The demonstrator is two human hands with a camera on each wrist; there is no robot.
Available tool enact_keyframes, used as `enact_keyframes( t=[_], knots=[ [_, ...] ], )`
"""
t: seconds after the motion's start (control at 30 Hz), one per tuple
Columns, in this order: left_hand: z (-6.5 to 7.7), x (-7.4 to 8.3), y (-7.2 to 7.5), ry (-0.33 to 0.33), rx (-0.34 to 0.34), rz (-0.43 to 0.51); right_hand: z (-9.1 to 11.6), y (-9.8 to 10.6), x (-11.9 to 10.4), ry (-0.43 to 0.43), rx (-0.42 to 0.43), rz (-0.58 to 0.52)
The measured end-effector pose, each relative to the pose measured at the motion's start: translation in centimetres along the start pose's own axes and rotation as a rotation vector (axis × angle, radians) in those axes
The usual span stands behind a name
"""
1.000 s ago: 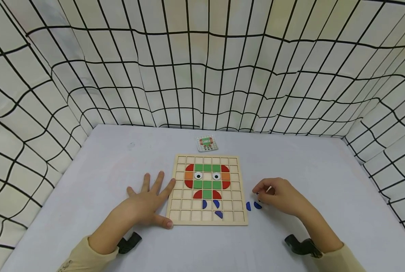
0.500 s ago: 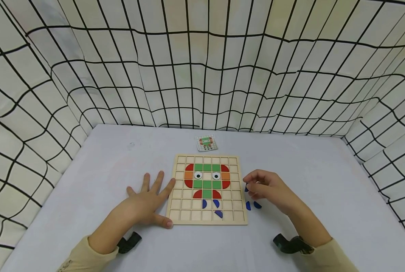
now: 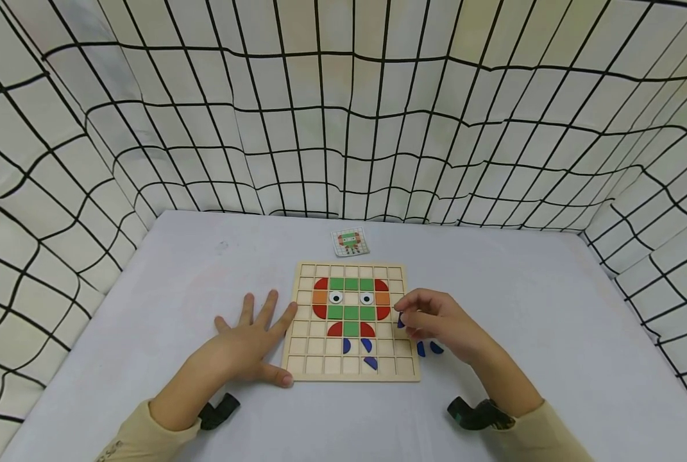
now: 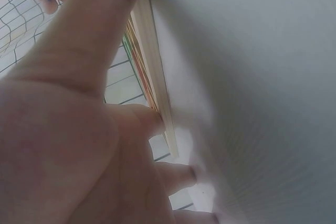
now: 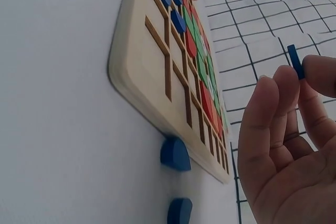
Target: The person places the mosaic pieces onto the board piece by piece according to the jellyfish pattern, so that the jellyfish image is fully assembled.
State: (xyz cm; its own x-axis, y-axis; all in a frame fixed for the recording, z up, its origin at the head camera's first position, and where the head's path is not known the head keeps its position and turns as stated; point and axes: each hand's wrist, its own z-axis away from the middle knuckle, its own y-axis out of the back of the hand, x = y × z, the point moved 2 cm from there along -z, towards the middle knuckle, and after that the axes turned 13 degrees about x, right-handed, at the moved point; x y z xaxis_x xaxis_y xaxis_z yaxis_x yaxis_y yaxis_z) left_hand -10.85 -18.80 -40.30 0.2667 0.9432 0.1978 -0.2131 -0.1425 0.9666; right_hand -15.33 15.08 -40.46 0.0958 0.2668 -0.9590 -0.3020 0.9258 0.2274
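Observation:
A wooden grid board (image 3: 317, 364) lies on the white table, with red, green and orange tiles forming a face with two eye pieces. Below them, on the board's lower cells, are three blue half-round pieces (image 3: 346, 346). My left hand (image 3: 245, 350) is spread flat at the board's left edge, thumb and a finger touching its rim. Between thumb and fingers, my right hand (image 3: 441, 324) pinches a blue piece (image 5: 295, 61) over the board's right side. Two more blue half-round pieces (image 5: 175, 154) lie on the table beside the board's right edge.
A small picture card (image 3: 351, 242) with a similar face pattern lies behind the board. White walls with black netting (image 3: 343, 128) rise at the back and both sides of the table. Black straps (image 3: 478, 414) sit at both wrists.
My right hand has moved left with the blue piece, from the table beside the board to over the board's right side. My left hand has stayed in place.

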Motion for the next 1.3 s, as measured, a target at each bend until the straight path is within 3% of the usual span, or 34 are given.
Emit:
enact_keyframes(
  t=[0.3,0.83,1.1,1.3],
  knots=[
    [0.0,0.0,0.0,0.003,0.004,-0.001,-0.2,-2.6,-0.4,0.026,-0.016,0.080],
    [-0.1,-0.1,-0.1,0.007,-0.005,0.001,0.4,-8.2,-1.1,0.299,-0.101,0.421],
    [-0.1,-0.1,-0.2,0.010,0.002,0.005,0.9,-9.5,-1.7,0.367,-0.088,0.617],
    [-0.1,-0.1,-0.2,0.014,-0.005,0.002,0.9,-9.8,-1.8,0.374,-0.083,0.666]
  ],
)
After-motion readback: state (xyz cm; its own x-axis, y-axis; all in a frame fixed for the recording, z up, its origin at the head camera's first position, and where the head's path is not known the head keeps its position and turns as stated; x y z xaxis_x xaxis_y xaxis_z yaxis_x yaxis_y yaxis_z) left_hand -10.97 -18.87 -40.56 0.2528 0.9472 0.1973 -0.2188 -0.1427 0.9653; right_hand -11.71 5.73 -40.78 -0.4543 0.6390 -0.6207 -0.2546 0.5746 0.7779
